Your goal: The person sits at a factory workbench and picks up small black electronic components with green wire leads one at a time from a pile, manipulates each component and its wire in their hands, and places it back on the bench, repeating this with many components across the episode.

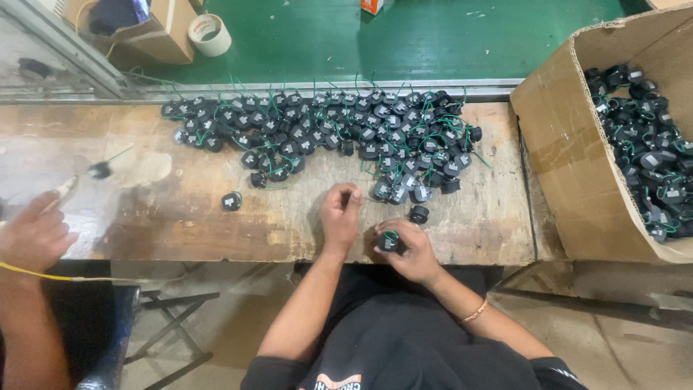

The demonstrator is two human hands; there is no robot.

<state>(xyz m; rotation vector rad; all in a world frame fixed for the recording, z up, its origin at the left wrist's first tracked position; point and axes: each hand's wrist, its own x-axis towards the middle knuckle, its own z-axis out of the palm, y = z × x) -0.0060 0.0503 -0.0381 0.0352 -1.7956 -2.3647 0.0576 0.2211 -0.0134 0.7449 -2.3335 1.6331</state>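
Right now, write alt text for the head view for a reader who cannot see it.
A person's right hand grips a small black round part with green wire, while the left hand pinches its wire end above a worn wooden workbench. A heap of matching black parts lies behind; a brown cardboard box holds more.

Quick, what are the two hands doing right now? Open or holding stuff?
Left hand: fingers curled shut, pinching a thin green wire.
Right hand: closed around a small round black part with green wire.
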